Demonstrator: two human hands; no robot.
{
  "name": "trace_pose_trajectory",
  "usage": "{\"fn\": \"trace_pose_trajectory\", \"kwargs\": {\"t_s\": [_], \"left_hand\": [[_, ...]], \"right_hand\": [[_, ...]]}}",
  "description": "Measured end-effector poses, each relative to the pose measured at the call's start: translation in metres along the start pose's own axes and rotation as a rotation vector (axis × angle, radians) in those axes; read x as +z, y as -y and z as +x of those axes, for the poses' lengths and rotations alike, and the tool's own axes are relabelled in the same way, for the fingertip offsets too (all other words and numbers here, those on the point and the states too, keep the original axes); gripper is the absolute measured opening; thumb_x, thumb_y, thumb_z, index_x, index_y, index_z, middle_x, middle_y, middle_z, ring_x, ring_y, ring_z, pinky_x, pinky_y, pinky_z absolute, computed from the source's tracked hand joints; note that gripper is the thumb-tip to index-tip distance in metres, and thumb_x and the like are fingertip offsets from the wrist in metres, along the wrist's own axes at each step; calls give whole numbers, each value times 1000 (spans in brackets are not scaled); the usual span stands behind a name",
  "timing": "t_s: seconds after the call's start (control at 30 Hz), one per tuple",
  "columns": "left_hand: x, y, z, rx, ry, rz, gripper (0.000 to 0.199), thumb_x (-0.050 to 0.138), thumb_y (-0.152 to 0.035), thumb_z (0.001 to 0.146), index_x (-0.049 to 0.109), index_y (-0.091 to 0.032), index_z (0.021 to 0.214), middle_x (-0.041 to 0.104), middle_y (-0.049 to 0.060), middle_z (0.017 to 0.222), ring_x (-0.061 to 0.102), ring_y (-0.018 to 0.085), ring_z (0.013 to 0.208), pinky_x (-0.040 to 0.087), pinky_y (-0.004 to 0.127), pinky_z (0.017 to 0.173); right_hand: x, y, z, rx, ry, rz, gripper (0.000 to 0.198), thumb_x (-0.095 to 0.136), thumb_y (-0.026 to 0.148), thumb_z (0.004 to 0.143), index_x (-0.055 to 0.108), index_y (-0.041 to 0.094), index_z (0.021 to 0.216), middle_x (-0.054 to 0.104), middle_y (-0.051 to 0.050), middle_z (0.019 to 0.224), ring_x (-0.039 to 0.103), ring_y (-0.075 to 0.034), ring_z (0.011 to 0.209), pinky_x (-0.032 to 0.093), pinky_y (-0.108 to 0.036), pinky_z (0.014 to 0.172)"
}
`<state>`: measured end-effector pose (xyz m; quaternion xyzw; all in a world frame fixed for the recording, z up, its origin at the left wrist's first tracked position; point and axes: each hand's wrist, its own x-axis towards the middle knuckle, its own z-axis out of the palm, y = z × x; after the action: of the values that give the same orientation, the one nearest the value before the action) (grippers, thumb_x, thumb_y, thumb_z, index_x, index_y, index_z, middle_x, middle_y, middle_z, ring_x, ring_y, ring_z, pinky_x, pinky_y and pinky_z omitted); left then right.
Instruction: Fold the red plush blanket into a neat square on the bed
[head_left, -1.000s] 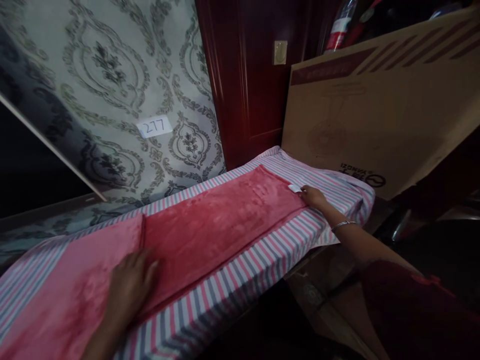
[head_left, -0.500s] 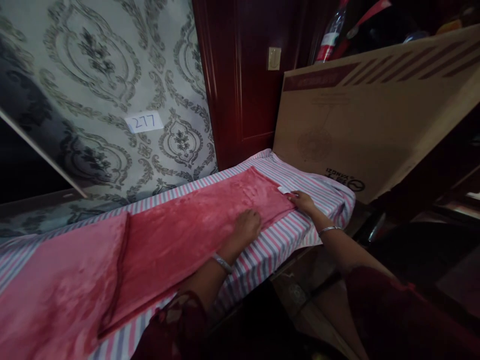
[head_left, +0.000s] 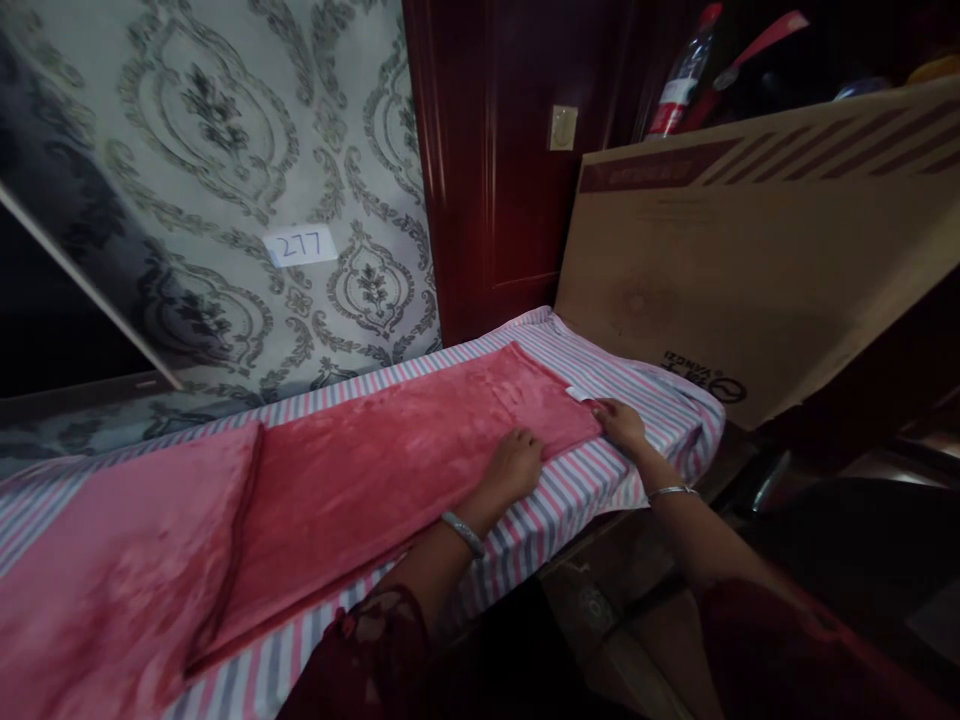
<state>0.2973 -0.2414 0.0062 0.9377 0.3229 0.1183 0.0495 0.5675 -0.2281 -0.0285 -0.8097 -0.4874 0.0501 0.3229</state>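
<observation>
A pink-red plush blanket (head_left: pixel 390 450) lies in a long folded strip, with a thicker folded layer at its left end. My right hand (head_left: pixel 621 425) is closed on the blanket's right end, fingers pinching the edge just beside a small white label (head_left: pixel 577 393). My left hand (head_left: pixel 516 467) is at the near edge of the strip, a little left of the right one. Its fingers are bent together on the plush cloth, and their tips are partly hidden. Beneath the blanket spreads a striped pink, white and grey sheet (head_left: pixel 577 500).
Patterned wallpaper with a paper marked 277 (head_left: pixel 300 245) rises behind the bed. A dark red wooden panel (head_left: pixel 517 220) stands beside it. At the right, a large cardboard box (head_left: pixel 697 270) leans by the sheet's end, with a red-capped bottle (head_left: pixel 679 90) behind its top edge.
Both hands have shifted slightly right, the right one staying on the blanket's end. The whole view has moved a little, and the blanket lies much as before.
</observation>
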Motion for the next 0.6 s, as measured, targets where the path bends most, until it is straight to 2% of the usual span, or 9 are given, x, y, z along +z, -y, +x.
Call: {"fn": "trace_pose_trajectory", "kwargs": {"t_s": [0.1, 0.2, 0.27, 0.37, 0.47, 0.6], "left_hand": [[-20, 14, -29, 21, 2, -43, 34, 56, -26, 92, 61, -17, 124, 61, 12, 127, 53, 24, 118, 42, 40, 104], [-46, 44, -77, -81, -27, -18, 46, 55, -33, 93, 54, -18, 136, 53, 14, 143, 46, 28, 133, 35, 46, 113], [-63, 70, -113, -231, -46, 63, 47, 52, -31, 94, 52, -18, 139, 49, 16, 148, 42, 31, 139, 30, 51, 116], [-82, 109, -158, -564, -30, 251, 50, 44, -31, 95, 51, -13, 142, 42, 20, 154, 32, 37, 145, 24, 58, 117], [-85, 133, -187, -803, 15, 365, 57, 36, -37, 98, 44, -13, 149, 34, 21, 159, 28, 39, 147, 26, 60, 114], [-74, 142, -201, -860, 24, 414, 60, 32, -41, 98, 38, -18, 153, 34, 18, 159, 30, 37, 147, 29, 60, 112]], "right_hand": [[4, 3, -11, 1, -22, -7, 43, 49, 35, 90, 69, 15, 123, 74, -14, 109, 67, -28, 101, 47, -32, 80], [6, 7, -18, 4, -49, -15, 45, 47, 37, 92, 67, 14, 125, 73, -15, 110, 67, -30, 101, 47, -33, 80], [6, 10, -20, -13, -46, -26, 44, 47, 36, 93, 68, 14, 125, 74, -14, 110, 67, -29, 100, 47, -33, 80], [4, 14, -21, -49, -42, -48, 42, 45, 34, 95, 68, 14, 124, 73, -14, 110, 68, -28, 99, 46, -31, 78], [3, 17, -22, -60, -57, -58, 41, 43, 31, 95, 68, 15, 123, 73, -13, 112, 67, -26, 101, 46, -30, 79], [3, 18, -22, -69, -63, -78, 39, 41, 28, 96, 69, 17, 121, 73, -11, 113, 67, -24, 102, 46, -28, 80]]}}
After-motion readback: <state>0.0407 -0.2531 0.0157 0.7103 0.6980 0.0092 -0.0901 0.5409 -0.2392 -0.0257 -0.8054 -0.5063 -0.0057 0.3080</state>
